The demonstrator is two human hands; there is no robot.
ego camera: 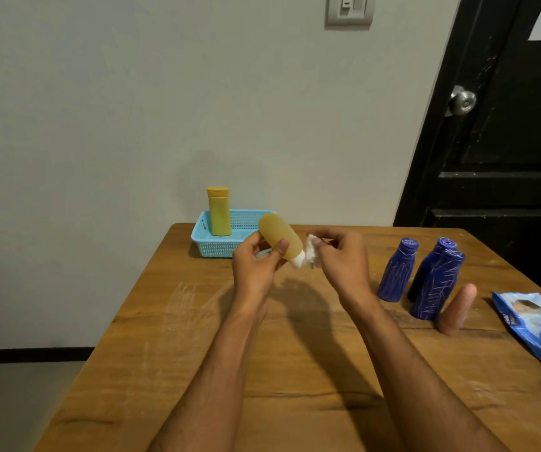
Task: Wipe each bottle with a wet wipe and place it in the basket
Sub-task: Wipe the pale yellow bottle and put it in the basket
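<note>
My left hand (256, 265) grips an amber bottle (277, 234), tilted with its white cap pointing down and to the right. My right hand (340, 256) pinches a crumpled white wet wipe (311, 252) against that cap. Behind them a light blue basket (204, 238) sits at the table's far edge with a yellow bottle (219, 212) standing upright in it. To the right, three dark blue bottles (396, 272) (430, 267) (438, 287) and a peach-coloured bottle (458, 309) stand on the wooden table (295, 370).
A blue pack of wet wipes (536, 324) lies at the table's right edge. A grey wall stands behind the table and a dark door (507, 141) with a metal knob is at the right. Floor shows past the table's left edge.
</note>
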